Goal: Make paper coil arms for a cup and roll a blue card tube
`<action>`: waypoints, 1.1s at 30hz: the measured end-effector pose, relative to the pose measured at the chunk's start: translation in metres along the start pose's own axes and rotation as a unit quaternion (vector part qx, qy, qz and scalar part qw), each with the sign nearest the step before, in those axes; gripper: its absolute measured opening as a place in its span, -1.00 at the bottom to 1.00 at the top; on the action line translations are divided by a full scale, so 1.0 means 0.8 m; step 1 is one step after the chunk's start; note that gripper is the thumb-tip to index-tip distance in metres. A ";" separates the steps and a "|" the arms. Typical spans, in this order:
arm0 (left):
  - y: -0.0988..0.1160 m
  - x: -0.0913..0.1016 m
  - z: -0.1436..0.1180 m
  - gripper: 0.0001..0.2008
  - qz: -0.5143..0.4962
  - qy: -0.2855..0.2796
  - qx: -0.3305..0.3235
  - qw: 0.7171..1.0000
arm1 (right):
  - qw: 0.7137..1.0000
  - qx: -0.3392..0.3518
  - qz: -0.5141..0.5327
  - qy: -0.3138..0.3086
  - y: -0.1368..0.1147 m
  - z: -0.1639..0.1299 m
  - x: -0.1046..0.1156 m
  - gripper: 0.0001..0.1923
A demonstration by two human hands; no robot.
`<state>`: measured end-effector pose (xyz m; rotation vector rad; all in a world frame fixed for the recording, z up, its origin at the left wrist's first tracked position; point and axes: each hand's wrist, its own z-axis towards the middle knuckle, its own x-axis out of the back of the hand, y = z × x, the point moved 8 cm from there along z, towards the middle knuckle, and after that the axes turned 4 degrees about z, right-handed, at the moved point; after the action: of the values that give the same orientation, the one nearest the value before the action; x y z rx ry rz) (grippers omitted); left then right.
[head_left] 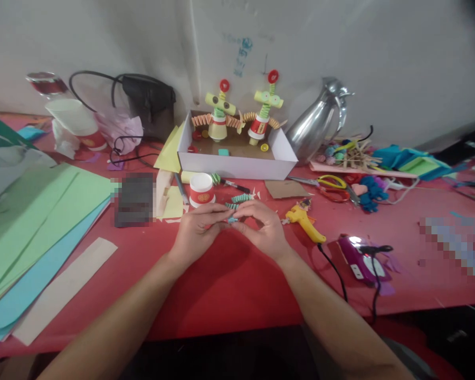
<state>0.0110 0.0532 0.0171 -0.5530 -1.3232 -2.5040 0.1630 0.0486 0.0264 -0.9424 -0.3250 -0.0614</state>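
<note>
Head view: left hand [196, 229] and right hand [261, 227] meet just in front of the white box [237, 166], each grip pinched shut on a small teal folded strip [233, 219]. Inside the box, two paper figures [218, 113] (cup bodies, red tops). One red-and-white cup [201, 190] before it; one yellow glue gun [304, 220] right, clear of the hands.
</note>
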 end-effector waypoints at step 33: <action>-0.011 0.118 -0.088 -0.80 0.301 0.082 0.154 0.938 | 0.973 -0.079 -0.178 -0.125 0.057 -0.023 -0.046 -0.89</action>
<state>-0.0917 -0.0052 0.0162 -0.5565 -1.2182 -1.7689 0.1414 0.0575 -0.0301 -1.0433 -0.7294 -0.3022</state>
